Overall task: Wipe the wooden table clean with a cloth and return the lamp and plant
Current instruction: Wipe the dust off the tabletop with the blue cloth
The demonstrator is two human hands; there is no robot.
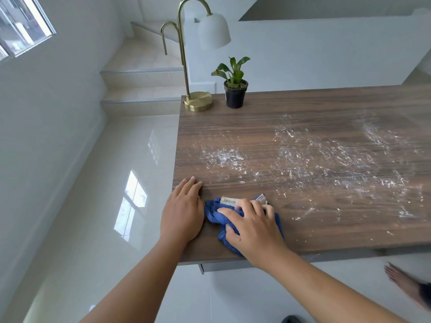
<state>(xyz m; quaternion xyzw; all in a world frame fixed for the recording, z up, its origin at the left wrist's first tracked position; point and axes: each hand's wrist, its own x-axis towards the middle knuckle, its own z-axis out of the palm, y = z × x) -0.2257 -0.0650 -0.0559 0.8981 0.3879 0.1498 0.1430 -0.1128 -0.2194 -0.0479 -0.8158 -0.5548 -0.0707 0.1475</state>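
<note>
The wooden table (303, 117) is streaked with white powder across its middle and right. A crumpled blue cloth (215, 214) with a pale label lies near the front left corner. My right hand (251, 226) presses flat on the cloth, fingers spread over it. Just left of the cloth, my left hand (183, 212) rests flat on the table's left edge and holds nothing. A brass lamp (198, 102) with a white shade stands at the far left corner. Next to it on the right stands a small green plant (235, 89) in a black pot.
Glossy white floor tiles (105, 183) lie left of the table and steps (140, 89) rise behind it. A white wall runs along the table's far side. A bare foot (403, 282) shows at the lower right, on the floor below the table's front edge.
</note>
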